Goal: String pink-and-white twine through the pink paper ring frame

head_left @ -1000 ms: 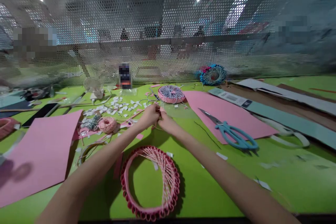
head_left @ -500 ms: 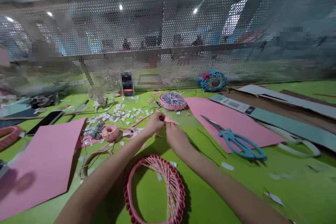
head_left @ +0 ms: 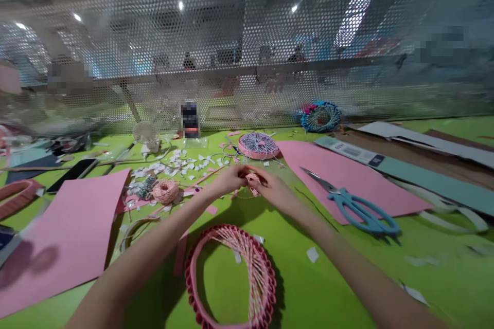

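Above the green table, both my hands meet around a small bundle of pink-and-white string. My left hand pinches it from the left, fingertips partly hidden. From the right, the fingers of my right hand curl over the same bundle. Closer to me, between my forearms, lies a pink ring with a scalloped outer edge. Pink-and-white string crosses its right side in a fan, while the left part of its opening shows green table.
Blue-handled scissors lie on pink card to the right. A string-woven pink disc sits beyond my hands. At left are a coil of pink string, white paper scraps, a phone and another pink sheet.
My right hand has turned and curled around the string bundle, which was flatter and pinched between the fingertips before. The view has shifted slightly; the ring stays on the table.
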Demonstrator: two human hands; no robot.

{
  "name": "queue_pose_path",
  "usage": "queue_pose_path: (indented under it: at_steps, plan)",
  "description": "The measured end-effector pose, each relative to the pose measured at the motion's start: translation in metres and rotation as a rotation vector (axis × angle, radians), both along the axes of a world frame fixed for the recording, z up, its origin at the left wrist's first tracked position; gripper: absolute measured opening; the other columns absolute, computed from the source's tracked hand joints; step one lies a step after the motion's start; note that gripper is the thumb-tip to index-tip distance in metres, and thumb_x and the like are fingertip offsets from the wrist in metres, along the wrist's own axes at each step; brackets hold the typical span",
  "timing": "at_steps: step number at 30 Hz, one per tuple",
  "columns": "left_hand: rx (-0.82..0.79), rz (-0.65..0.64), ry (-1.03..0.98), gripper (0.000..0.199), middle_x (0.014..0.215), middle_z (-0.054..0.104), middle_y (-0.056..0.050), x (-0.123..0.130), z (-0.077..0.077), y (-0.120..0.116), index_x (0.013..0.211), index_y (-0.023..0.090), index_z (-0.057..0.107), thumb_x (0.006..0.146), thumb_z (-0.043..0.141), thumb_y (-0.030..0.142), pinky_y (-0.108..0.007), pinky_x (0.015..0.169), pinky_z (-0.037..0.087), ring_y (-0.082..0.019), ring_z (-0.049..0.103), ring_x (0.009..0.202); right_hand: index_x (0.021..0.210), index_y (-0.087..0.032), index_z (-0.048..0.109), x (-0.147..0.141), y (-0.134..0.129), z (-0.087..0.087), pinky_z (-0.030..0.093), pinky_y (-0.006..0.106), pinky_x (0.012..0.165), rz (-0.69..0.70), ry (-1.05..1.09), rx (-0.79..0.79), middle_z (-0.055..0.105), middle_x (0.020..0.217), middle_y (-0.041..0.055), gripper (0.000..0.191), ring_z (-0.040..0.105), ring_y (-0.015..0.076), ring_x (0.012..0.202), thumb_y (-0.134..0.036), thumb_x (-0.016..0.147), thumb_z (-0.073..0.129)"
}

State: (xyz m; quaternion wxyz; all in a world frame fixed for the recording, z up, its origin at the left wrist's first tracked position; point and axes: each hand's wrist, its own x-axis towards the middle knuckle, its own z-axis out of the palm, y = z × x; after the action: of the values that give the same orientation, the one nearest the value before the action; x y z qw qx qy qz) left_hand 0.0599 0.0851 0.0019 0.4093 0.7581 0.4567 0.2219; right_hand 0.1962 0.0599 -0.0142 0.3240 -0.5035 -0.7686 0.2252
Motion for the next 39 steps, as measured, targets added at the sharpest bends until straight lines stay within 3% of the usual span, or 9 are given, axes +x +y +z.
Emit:
queue_pose_path:
  at_steps: [8,12,17,21,23,26,31,35,39]
  plan:
    - [0.127,0.044,0.06,0.023,0.074,0.059,-0.003,-0.035,0.022,-0.015,0.1,0.013,0.043,0.078,0.037,0.012,-0.019,0.048,0.035,-0.007,0.044,0.051,0.078,-0.016,0.065,0.053,0.015,-0.006,0.044,0.035,0.071,-0.148,-0.163,-0.063,0.066,0.087,0.0117,0.028,0.06,0.0229,0.08,-0.011,0.069,0.039]
    - [0.232,0.115,0.134,0.013,0.067,0.061,-0.003,-0.051,0.032,-0.015,0.085,0.014,0.047,0.073,0.042,0.01,-0.021,0.049,0.031,-0.008,0.044,0.051,0.08,-0.014,0.066,0.07,0.016,-0.007,0.042,0.044,0.073,-0.152,-0.266,-0.072,0.064,0.086,0.0163,0.028,0.058,0.0297,0.083,-0.005,0.058,0.049]
    - [0.237,0.031,0.149,0.004,0.06,0.06,0.0,-0.038,0.04,-0.026,0.071,0.017,0.046,0.075,0.045,0.017,-0.02,0.048,0.031,-0.008,0.045,0.047,0.119,-0.021,0.043,0.019,-0.003,0.019,0.037,0.035,0.088,-0.02,-0.219,0.023,0.043,0.125,0.0075,0.049,0.04,0.0208,0.113,-0.02,0.07,0.051]
    - [0.208,0.038,0.062,0.009,0.052,0.051,0.002,-0.031,0.043,-0.031,0.071,0.017,0.045,0.077,0.044,0.023,-0.019,0.044,0.03,-0.007,0.042,0.044,0.099,-0.019,0.056,-0.019,-0.009,0.035,0.046,0.024,0.065,0.185,0.001,-0.045,0.064,0.087,0.004,0.024,0.059,0.0124,0.077,-0.023,0.082,0.039]
    - [0.173,0.066,0.023,0.01,0.05,0.048,0.002,-0.04,0.043,-0.03,0.07,0.016,0.045,0.078,0.043,0.024,-0.019,0.042,0.029,-0.007,0.041,0.044,0.086,-0.018,0.059,-0.011,-0.003,0.035,0.046,0.022,0.056,0.125,0.001,-0.072,0.064,0.068,0.0021,0.027,0.058,0.0106,0.061,-0.025,0.084,0.033]
    - [0.124,0.089,0.022,0.013,0.053,0.049,0.002,-0.064,0.042,-0.028,0.07,0.016,0.047,0.077,0.043,0.026,-0.019,0.045,0.032,-0.008,0.044,0.047,0.088,-0.014,0.059,0.031,0.011,0.029,0.045,0.026,0.054,-0.098,-0.027,-0.06,0.062,0.068,0.0063,0.033,0.058,0.0139,0.061,-0.023,0.085,0.027]
    - [0.122,0.175,0.041,0.014,0.052,0.046,0.002,-0.088,0.038,-0.026,0.067,0.015,0.047,0.075,0.045,0.027,-0.02,0.048,0.033,-0.008,0.043,0.049,0.088,-0.006,0.061,0.075,0.021,0.023,0.037,0.045,0.076,-0.35,-0.141,0.008,0.06,0.087,0.0194,0.029,0.053,0.0287,0.09,-0.002,0.07,0.038]
    - [0.082,0.126,0.062,0.016,0.05,0.046,0.003,-0.068,0.033,-0.027,0.067,0.015,0.049,0.074,0.046,0.029,-0.019,0.044,0.03,-0.008,0.041,0.046,0.105,-0.016,0.055,0.023,0.005,0.026,0.036,0.035,0.086,-0.12,-0.149,0.041,0.053,0.113,0.0096,0.044,0.045,0.0204,0.105,-0.001,0.065,0.047]
    - [0.07,0.081,0.049,0.017,0.048,0.044,0.005,-0.049,0.031,-0.028,0.066,0.015,0.047,0.074,0.045,0.03,-0.018,0.042,0.028,-0.007,0.039,0.044,0.092,-0.022,0.061,-0.031,-0.01,0.03,0.045,0.023,0.062,0.117,-0.097,-0.023,0.065,0.081,0.0009,0.022,0.058,0.0112,0.07,-0.02,0.078,0.043]
